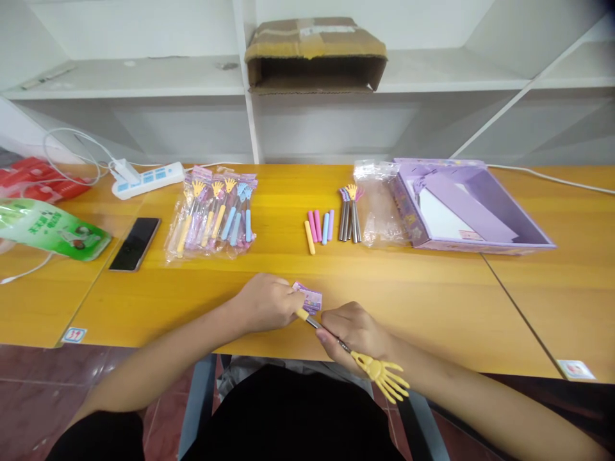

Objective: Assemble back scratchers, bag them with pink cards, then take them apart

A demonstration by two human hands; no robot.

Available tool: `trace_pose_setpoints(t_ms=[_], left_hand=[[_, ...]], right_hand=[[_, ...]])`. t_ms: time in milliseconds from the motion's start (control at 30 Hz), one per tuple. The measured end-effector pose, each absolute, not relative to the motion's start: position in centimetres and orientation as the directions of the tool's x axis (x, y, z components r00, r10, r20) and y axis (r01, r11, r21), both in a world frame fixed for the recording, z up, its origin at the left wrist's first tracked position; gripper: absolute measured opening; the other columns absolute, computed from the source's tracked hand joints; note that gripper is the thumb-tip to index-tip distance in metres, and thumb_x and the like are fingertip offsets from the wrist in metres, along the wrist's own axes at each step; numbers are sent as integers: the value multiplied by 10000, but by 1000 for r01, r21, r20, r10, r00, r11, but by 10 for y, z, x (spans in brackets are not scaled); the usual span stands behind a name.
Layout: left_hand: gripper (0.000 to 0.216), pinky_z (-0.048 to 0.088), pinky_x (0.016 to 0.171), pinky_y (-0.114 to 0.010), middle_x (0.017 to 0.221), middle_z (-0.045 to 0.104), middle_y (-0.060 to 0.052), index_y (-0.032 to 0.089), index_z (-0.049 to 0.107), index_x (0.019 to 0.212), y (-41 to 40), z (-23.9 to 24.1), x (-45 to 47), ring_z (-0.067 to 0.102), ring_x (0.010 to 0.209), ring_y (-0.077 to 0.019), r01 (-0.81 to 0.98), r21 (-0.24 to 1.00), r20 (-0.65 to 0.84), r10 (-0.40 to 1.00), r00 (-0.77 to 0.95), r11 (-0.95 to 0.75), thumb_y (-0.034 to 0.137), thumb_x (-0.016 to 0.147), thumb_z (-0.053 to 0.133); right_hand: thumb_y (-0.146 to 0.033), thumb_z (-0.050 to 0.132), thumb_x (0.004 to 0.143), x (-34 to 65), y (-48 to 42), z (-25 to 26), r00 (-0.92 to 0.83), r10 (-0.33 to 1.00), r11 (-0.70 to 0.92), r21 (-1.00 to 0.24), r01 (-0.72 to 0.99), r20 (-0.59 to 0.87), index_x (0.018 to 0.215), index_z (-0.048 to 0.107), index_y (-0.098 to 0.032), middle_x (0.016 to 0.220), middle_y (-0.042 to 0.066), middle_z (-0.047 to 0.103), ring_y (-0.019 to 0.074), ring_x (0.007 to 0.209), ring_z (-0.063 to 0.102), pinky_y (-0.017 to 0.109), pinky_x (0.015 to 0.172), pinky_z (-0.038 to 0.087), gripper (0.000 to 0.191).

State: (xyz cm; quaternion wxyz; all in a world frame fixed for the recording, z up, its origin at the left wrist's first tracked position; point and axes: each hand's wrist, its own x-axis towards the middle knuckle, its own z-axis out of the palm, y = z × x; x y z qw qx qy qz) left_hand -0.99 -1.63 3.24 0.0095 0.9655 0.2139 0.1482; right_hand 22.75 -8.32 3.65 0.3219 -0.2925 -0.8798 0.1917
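A back scratcher (383, 373) with a yellow hand-shaped head and a metal rod slants across the table's front edge. My left hand (270, 303) is closed round its yellow handle sleeve, whose end shows past the fingers. My right hand (356, 330) grips the metal rod, with the yellow head sticking out below it. Just behind my hands lie small purple printed cards (310, 299). Farther back are several loose coloured handle sleeves (318, 227) in yellow, pink, blue and purple. Beside them, several back scratchers with bare metal rods (350, 219) lie together.
Bagged back scratchers (216, 214) lie at the back left, near a phone (135, 244), a power strip (152, 179) and a green pouch (57, 229). An open purple box (485, 244) and clear plastic bags (382, 211) are at the right. A cardboard box (314, 45) sits on the shelf.
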Motion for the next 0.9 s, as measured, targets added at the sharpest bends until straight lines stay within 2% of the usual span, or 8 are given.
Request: trace_pose_setpoints(t_ms=[233, 500, 567, 700, 733, 800, 867, 900], left_hand=[[219, 339, 469, -309, 611, 687, -17, 197, 657, 737, -26, 40, -15, 633, 544, -195, 420, 73, 218, 426, 878, -904, 238, 951, 637], [217, 365, 504, -306, 616, 675, -13, 213, 639, 737, -15, 39, -26, 630, 564, -193, 423, 71, 173, 429, 887, -903, 226, 951, 606], [213, 385, 544, -297, 620, 673, -6, 218, 639, 731, 2, 40, -43, 647, 599, -186, 464, 95, 136, 473, 871, -881, 175, 933, 588], [209, 459, 643, -318, 651, 672, -26, 215, 600, 721, 31, 45, -69, 674, 657, -215, 720, 97, -6, 723, 691, -687, 204, 929, 577], [177, 486, 669, -334, 680, 677, -36, 213, 614, 783, 35, 47, -68, 685, 683, -230, 770, 129, -24, 775, 632, -625, 240, 953, 571], [154, 543, 739, -363, 853, 725, -74, 182, 638, 1068, 37, 49, -54, 715, 770, -247, 813, 261, -23, 839, 544, -520, 285, 1003, 545], [407, 583, 851, -388, 1197, 717, -170, 131, 479, 1422, 39, 48, -29, 743, 922, -251, 786, 410, 33, 868, 495, -463, 232, 1028, 498], [502, 586, 925, -409, 1362, 647, -222, 122, 385, 1517, 43, 45, -16, 743, 1028, -266, 777, 438, 70, 879, 472, -453, 171, 1023, 465]], right_hand=[[-173, 498, 1038, 231, -93, 37, -609, 630, 762, -533, 368, 482, 733, 382, -243, 592, -55, 400, 109, 498, 273, 327, 520, 228, 333], [-120, 497, 1018, 241, -104, 41, -587, 647, 747, -559, 359, 487, 766, 357, -255, 627, -60, 362, 121, 510, 259, 346, 520, 190, 319], [-144, 464, 1042, 252, -109, 51, -584, 643, 743, -589, 318, 495, 778, 345, -262, 632, -52, 353, 134, 513, 270, 357, 533, 198, 313], [-209, 342, 1114, 284, -107, 81, -526, 669, 710, -661, 243, 525, 799, 367, -260, 628, -31, 344, 160, 529, 350, 365, 555, 239, 320], [-217, 347, 1120, 292, -100, 88, -508, 689, 695, -671, 259, 517, 800, 400, -255, 630, -22, 366, 162, 540, 380, 360, 555, 257, 326], [-234, 436, 1105, 305, -74, 96, -466, 738, 659, -670, 342, 488, 796, 504, -239, 677, 18, 489, 170, 605, 494, 347, 571, 337, 317], [-297, 579, 1054, 313, -34, 94, -370, 811, 584, -661, 471, 453, 764, 607, -229, 837, 77, 651, 206, 775, 639, 363, 692, 476, 299], [-364, 642, 1018, 315, -12, 90, -276, 854, 519, -680, 518, 441, 710, 611, -226, 911, 97, 708, 227, 849, 684, 370, 731, 510, 340]])
